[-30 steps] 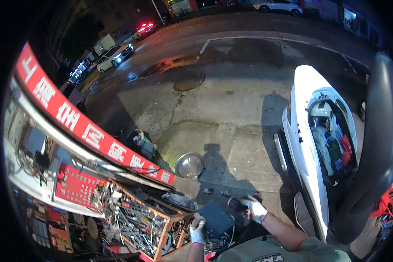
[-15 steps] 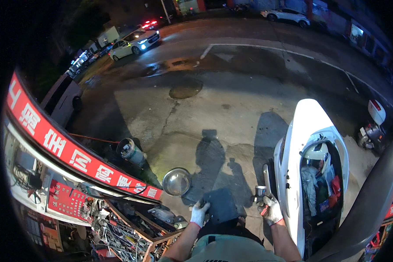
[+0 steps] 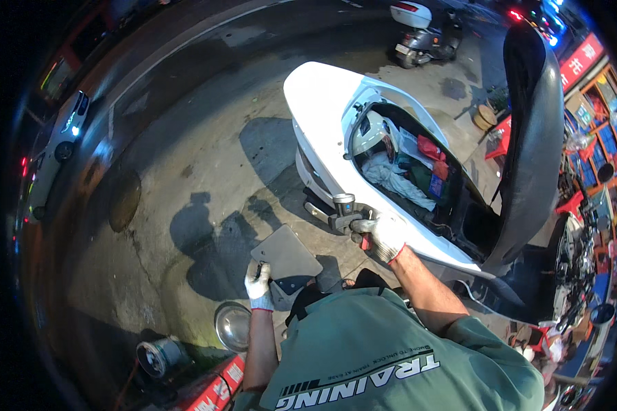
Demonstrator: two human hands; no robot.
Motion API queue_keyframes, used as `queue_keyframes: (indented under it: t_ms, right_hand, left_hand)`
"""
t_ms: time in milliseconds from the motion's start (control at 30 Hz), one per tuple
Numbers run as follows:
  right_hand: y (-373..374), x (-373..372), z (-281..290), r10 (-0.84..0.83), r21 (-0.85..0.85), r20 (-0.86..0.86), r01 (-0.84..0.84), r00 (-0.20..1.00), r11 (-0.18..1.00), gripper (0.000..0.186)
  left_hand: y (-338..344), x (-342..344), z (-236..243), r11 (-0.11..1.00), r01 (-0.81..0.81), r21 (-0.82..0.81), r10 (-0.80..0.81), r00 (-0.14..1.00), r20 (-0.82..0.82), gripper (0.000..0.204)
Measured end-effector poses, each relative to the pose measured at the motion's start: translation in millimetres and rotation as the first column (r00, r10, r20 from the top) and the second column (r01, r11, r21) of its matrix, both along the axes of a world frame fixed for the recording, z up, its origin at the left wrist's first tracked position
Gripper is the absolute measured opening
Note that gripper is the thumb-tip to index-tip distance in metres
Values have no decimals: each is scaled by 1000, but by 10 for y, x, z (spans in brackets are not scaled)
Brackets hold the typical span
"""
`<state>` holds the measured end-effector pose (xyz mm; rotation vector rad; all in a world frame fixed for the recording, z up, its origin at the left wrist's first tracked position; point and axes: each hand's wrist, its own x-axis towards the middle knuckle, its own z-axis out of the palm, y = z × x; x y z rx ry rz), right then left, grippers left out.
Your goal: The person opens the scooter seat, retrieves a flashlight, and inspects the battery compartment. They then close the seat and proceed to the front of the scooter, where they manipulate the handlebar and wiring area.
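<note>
My gloved left hand [image 3: 258, 283] grips the left edge of a flat dark-grey panel [image 3: 284, 255], perhaps a stool top. My gloved right hand [image 3: 381, 234] is closed on a small black tool [image 3: 343, 212] with a cylindrical part on top and a red piece low in the grip; its exact kind I cannot tell. The tool is beside the white scooter body [image 3: 319, 92], whose raised black seat [image 3: 531, 123] exposes a storage compartment [image 3: 408, 171] holding a pale helmet, cloth and red items.
A steel basin [image 3: 232, 325] and a bucket [image 3: 159, 357] lie behind my left arm, near a red sign [image 3: 223, 383]. A parked scooter [image 3: 428, 44] stands beyond, shelves [image 3: 607, 137] line the right, and a white car [image 3: 58, 147] is on the road at left.
My view has turned right toward the white scooter. My left hand now shows on the grey panel; the black tool in my right hand has stayed held, beside the scooter's body.
</note>
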<state>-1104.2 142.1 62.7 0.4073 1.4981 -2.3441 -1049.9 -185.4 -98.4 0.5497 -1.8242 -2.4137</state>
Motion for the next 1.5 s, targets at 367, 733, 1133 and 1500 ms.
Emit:
queue_keyframes:
  t_ms: [367, 733, 1133, 1500]
  right_hand:
    - [-94, 25, -232, -301, -79, 63, 306, 952, 949, 37]
    - [669, 579, -668, -431, -263, 178, 464, 885, 846, 39]
    - [1687, 1502, -999, -697, -85, 238, 729, 676, 679, 34]
    - [2019, 1726, -1088, -717, -110, 345, 785, 605, 610, 24]
  left_hand:
    - [-78, -924, -103, 955, 292, 46, -293, 955, 31, 39]
    - [857, -1325, 422, 855, 506, 116, -510, 860, 11, 42]
    - [1932, -1277, 506, 791, 612, 17, -605, 778, 169, 35]
    - [3084, -1507, 605, 770, 624, 132, -638, 760, 127, 29]
